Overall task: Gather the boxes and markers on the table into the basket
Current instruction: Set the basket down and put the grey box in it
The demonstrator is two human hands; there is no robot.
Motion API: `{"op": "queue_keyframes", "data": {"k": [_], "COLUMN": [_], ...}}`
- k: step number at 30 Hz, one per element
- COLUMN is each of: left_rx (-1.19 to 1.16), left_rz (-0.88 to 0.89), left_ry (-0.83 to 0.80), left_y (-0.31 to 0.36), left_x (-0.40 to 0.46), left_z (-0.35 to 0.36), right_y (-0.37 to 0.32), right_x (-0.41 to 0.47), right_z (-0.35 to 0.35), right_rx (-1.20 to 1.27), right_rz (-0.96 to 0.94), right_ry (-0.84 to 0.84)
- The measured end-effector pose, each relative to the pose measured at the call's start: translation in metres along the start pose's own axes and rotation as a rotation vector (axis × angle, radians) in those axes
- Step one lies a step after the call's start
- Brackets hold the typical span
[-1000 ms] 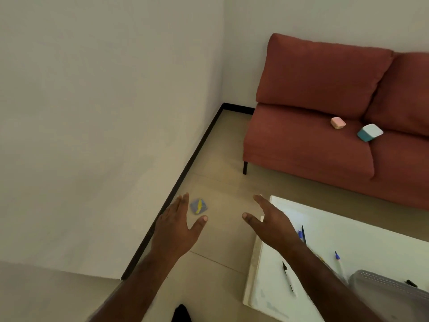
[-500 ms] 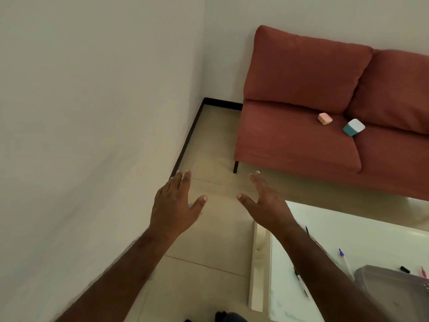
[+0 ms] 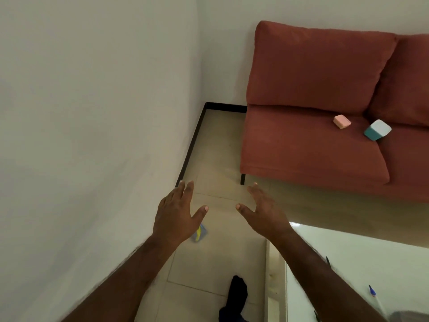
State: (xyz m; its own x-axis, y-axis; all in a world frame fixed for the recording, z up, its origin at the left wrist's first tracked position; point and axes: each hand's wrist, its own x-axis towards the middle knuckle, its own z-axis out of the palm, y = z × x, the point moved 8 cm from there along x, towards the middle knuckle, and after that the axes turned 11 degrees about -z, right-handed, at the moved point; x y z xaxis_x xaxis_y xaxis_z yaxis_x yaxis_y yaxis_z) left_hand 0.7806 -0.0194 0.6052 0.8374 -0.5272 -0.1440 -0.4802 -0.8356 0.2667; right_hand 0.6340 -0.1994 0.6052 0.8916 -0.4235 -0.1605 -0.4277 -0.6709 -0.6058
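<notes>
2 boxes (image 3: 342, 121), 2 empty hands (image 3: 177, 217), sofa (image 3: 301, 140)

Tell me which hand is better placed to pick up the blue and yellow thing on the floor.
Probably the left hand: it hovers open right over the blue and yellow item. The right hand is farther off, toward the table.

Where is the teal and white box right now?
In the head view, upper right: the teal and white box lies on the red sofa seat, right of the pink box.
</notes>
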Motion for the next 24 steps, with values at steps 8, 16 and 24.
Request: {"op": "queue_keyframes", "data": {"k": [8, 16, 24], "left_rx": [0.012, 0.000, 0.046], "left_rz": [0.008, 0.008, -0.017], "left_ry": [0.011, -0.092, -0.203], "left_y": [0.017, -0.023, -0.086], "left_x": [0.079, 0.155, 0.247], "left_z": [0.002, 0.070, 0.208], "right_y": [0.008, 0.035, 0.103], "right_x": [0.080, 0.145, 0.236], "right_z": [-0.005, 0.057, 0.195], "right_rx": [0.022, 0.002, -0.011], "right_rz": [-0.007, 0.085, 0.172], "right_ry": [-0.038, -0.093, -0.186]}}
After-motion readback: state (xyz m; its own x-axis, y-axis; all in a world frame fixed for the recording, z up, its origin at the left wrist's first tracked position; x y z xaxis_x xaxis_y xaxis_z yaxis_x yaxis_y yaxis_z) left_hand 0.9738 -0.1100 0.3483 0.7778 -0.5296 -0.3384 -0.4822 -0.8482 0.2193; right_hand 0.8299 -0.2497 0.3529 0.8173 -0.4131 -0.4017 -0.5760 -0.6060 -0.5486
